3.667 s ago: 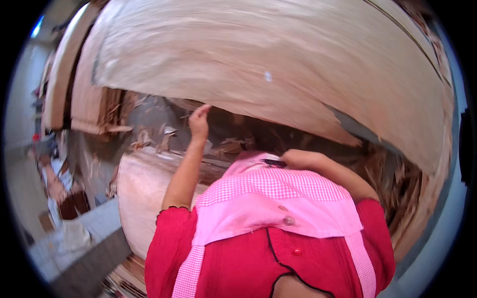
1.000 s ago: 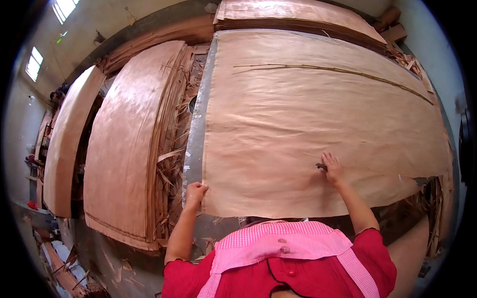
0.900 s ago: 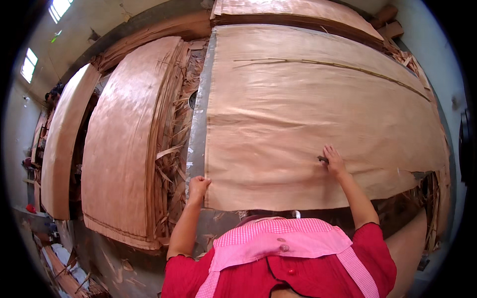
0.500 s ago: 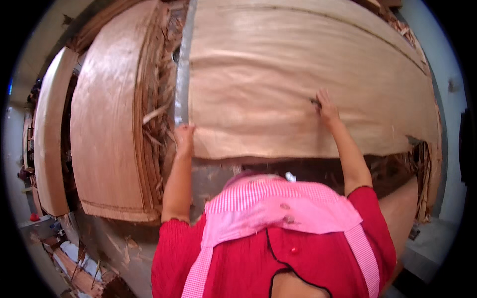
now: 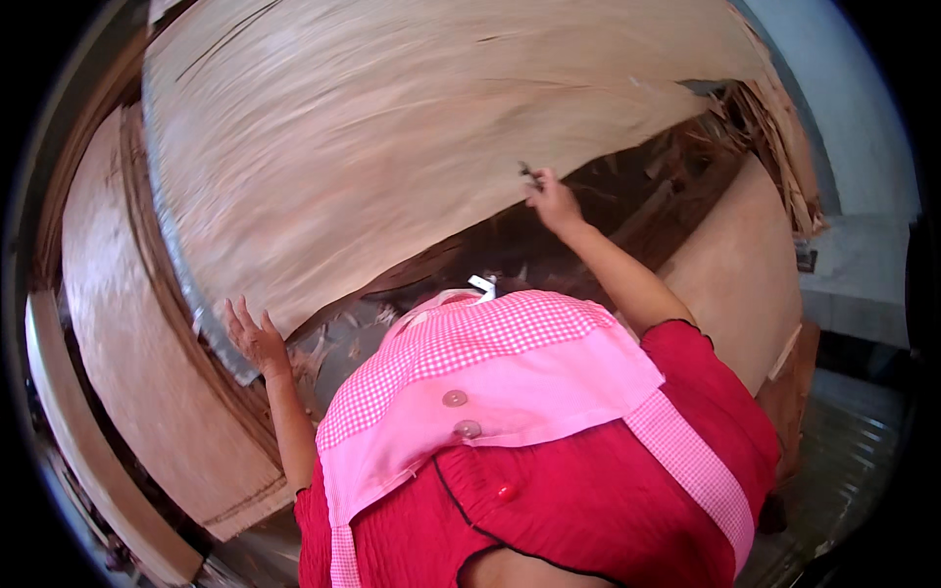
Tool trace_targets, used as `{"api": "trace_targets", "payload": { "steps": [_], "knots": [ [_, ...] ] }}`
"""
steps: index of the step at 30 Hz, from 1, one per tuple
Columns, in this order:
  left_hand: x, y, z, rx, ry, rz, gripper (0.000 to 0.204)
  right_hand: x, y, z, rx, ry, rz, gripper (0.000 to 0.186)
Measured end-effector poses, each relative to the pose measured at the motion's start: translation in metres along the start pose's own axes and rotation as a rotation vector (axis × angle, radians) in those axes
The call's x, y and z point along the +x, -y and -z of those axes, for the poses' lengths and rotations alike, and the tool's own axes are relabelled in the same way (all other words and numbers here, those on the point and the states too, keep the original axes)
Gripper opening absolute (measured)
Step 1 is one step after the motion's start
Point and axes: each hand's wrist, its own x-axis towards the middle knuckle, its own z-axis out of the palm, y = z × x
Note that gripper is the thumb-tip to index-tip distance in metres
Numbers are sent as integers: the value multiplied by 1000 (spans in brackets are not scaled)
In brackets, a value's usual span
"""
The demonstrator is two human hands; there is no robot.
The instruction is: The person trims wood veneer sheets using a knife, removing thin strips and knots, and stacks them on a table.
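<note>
A wide, thin sheet of pale wood veneer [image 5: 421, 127] lies in front of me, its near edge uneven. My left hand [image 5: 257, 341] is open, fingers spread, at the sheet's near left corner beside a grey metal edge strip [image 5: 174, 235]. Over the sheet's near edge, my right hand [image 5: 557, 206] is closed around a small dark tool [image 5: 529, 176]. Blur and the fingers hide the tool's exact kind. Whether this tool touches the veneer I cannot tell.
Stacked veneer sheets [image 5: 147, 323] stand to the left, with a narrower stack [image 5: 83, 441] farther out. Torn veneer scraps [image 5: 730, 122] lie at the right end. Another pale wood sheet [image 5: 740, 265] leans at right, near a wall [image 5: 833, 108].
The view has turned, so the sheet slants now. My left hand has opened from its closed grip at the corner. From over the sheet's middle, my right hand has drawn back towards its near edge.
</note>
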Motion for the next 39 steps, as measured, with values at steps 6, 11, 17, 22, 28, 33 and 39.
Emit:
{"api": "trace_targets", "payload": {
  "steps": [6, 11, 17, 22, 28, 33, 39],
  "knots": [
    [-65, -38, -30, -9, 129, 159, 49, 5, 36, 9, 60, 414, 560, 24],
    [-32, -92, -53, -144, 65, 152, 45, 39, 69, -5, -165, 775, 803, 33],
    [-35, -96, -65, -114, 68, 187, 44, 16, 149, -70, -467, 899, 1134, 41],
    [-29, -105, -60, -112, 60, 207, 45, 14, 158, -80, -444, 861, 1232, 42],
    [-36, -97, -59, -135, 86, 282, 48, 16, 165, -94, -432, 840, 1368, 40],
    [-33, -97, -60, -123, 85, 276, 47, 1, 169, -101, -455, 767, 1341, 37],
    [-34, -93, -67, -148, 62, 279, 45, 54, 95, -65, -353, 613, 1342, 29]
  ]
}}
